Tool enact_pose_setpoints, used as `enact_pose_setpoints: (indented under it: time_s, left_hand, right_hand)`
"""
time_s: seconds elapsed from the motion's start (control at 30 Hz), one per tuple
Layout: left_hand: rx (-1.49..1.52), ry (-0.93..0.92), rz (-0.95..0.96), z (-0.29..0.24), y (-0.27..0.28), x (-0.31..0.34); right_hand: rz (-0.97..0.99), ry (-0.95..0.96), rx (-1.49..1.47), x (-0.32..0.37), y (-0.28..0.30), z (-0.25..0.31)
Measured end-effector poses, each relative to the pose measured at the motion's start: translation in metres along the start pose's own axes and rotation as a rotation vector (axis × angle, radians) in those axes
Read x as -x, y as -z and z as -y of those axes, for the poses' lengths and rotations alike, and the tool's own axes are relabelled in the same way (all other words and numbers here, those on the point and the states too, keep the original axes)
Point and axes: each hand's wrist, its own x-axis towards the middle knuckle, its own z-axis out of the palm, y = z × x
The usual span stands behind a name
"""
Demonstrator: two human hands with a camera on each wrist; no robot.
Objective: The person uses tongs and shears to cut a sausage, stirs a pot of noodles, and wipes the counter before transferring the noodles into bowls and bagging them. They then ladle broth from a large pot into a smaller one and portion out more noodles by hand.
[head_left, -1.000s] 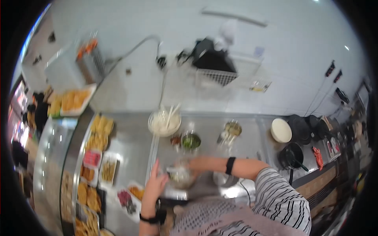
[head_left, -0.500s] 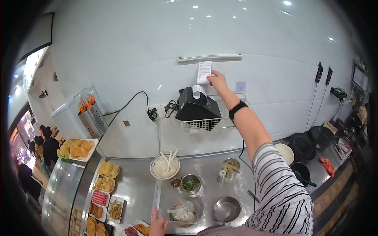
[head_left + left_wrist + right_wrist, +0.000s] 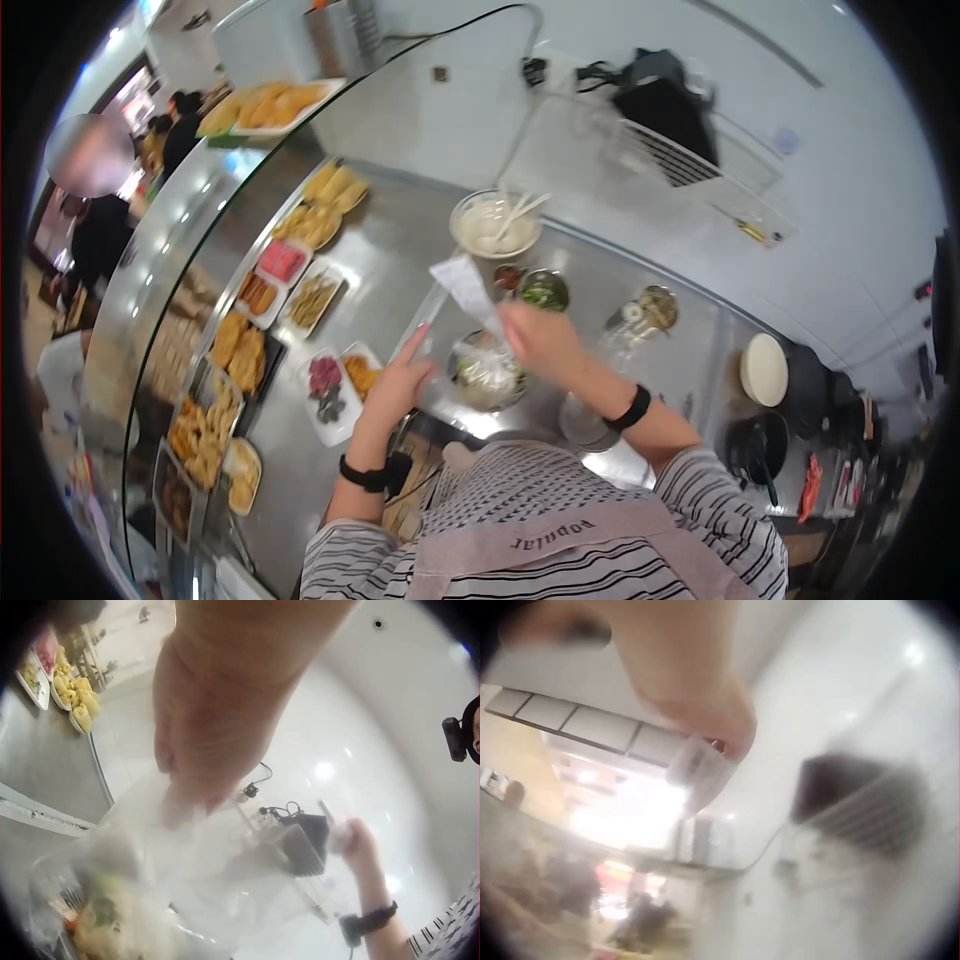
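My right hand (image 3: 545, 340) pinches a white printed receipt (image 3: 462, 285) and holds it over the counter, just in front of the bowl with spoons. The slip also shows blurred in the right wrist view, below the fingers. A clear plastic bag (image 3: 488, 365) with food in it sits in a metal bowl (image 3: 490, 406) beneath the right hand. Left of that bowl is my left hand (image 3: 398, 385), index finger pointing forward. In the left wrist view its other fingers grip the top of the bag, and pale and green food (image 3: 109, 919) shows through the plastic.
A white bowl with spoons (image 3: 495, 225), a cup of chopped greens (image 3: 545, 290) and a steel pot (image 3: 587, 425) stand around the work spot. Trays of fried food (image 3: 237, 350) line the left side. A black printer (image 3: 665, 110) sits in a wall basket.
My right hand went up to the wall rail, where it held the receipt, and has come back down over the counter with it. The view has tilted down and turned.
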Motion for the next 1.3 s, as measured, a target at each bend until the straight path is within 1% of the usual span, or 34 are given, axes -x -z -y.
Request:
enact_pose_setpoints:
  time_s: [0.03, 0.07, 0.1, 0.17, 0.2, 0.3, 0.4, 0.47, 0.5, 0.57, 0.6, 0.7, 0.73, 0.8, 0.9, 1.0, 1.1, 1.2, 1.27, 1.3]
  left_hand:
    - [0.014, 0.008, -0.011, 0.003, -0.001, 0.006]
    - [0.031, 0.006, -0.017, 0.004, -0.003, 0.009]
    - [0.049, -0.009, -0.025, 0.005, -0.004, 0.009]
    - [0.044, -0.02, -0.069, 0.008, -0.003, 0.012]
    - [0.048, -0.028, -0.089, 0.008, -0.004, 0.012]
    - [0.073, -0.017, -0.066, 0.002, -0.003, 0.01]
    - [0.126, -0.01, -0.08, 0.003, -0.007, -0.008]
    - [0.082, -0.12, -0.053, 0.002, -0.005, -0.027]
    - [0.061, -0.173, -0.041, 0.003, -0.003, -0.035]
    - [-0.089, -0.18, 0.0, 0.009, 0.003, -0.048]
    - [-0.164, -0.188, 0.024, 0.01, 0.004, -0.051]
    - [-0.249, -0.293, 0.0, 0.016, 0.007, -0.06]
    - [-0.078, -0.287, -0.038, 0.018, 0.001, -0.065]
    - [0.271, -0.27, -0.09, 0.016, -0.019, -0.067]
    - [0.596, -0.153, -0.107, 0.005, -0.027, -0.069]
    - [0.829, 0.011, -0.025, 0.019, -0.023, -0.064]
    - [1.027, 0.028, 0.057, 0.022, -0.02, -0.067]
    - [0.894, 0.091, 0.175, 0.006, -0.012, -0.07]
    - [0.512, 0.06, 0.098, 0.002, -0.011, -0.071]
    - [0.323, 0.036, 0.051, -0.001, -0.012, -0.069]
  right_hand:
    - [0.111, -0.012, 0.015, 0.018, -0.034, 0.006]
    - [0.232, 0.015, -0.017, 0.035, -0.062, 0.012]
    - [0.345, 0.044, -0.038, 0.049, -0.084, 0.014]
    - [0.573, -0.001, -0.039, 0.074, -0.115, 0.005]
    - [0.689, -0.028, -0.036, 0.08, -0.118, 0.003]
    - [0.81, -0.196, 0.011, 0.083, -0.106, -0.01]
    - [0.86, -0.218, 0.018, 0.067, -0.076, 0.001]
    - [0.592, -0.033, 0.056, 0.045, -0.041, 0.008]
    - [0.522, 0.196, 0.19, 0.038, -0.026, -0.005]
    - [0.53, 0.498, 0.553, 0.024, 0.001, -0.042]
    - [0.615, 0.57, 0.789, 0.018, 0.006, -0.057]
    - [0.749, 0.496, 0.424, -0.006, 0.013, -0.064]
    - [0.655, 0.567, 0.313, -0.008, 0.013, -0.06]
    - [0.468, 0.688, 0.081, -0.009, 0.007, -0.023]
    - [1.051, 0.146, 0.355, 0.0, -0.011, -0.022]
    - [0.767, 0.542, 0.317, -0.006, 0.008, -0.037]
    - [0.738, 0.737, 0.486, -0.018, 0.009, -0.044]
    - [0.683, 0.805, 0.428, -0.017, -0.017, -0.037]
    - [0.498, 0.652, 0.17, -0.02, -0.014, -0.031]
    - [0.473, 0.676, -0.106, -0.02, -0.022, -0.024]
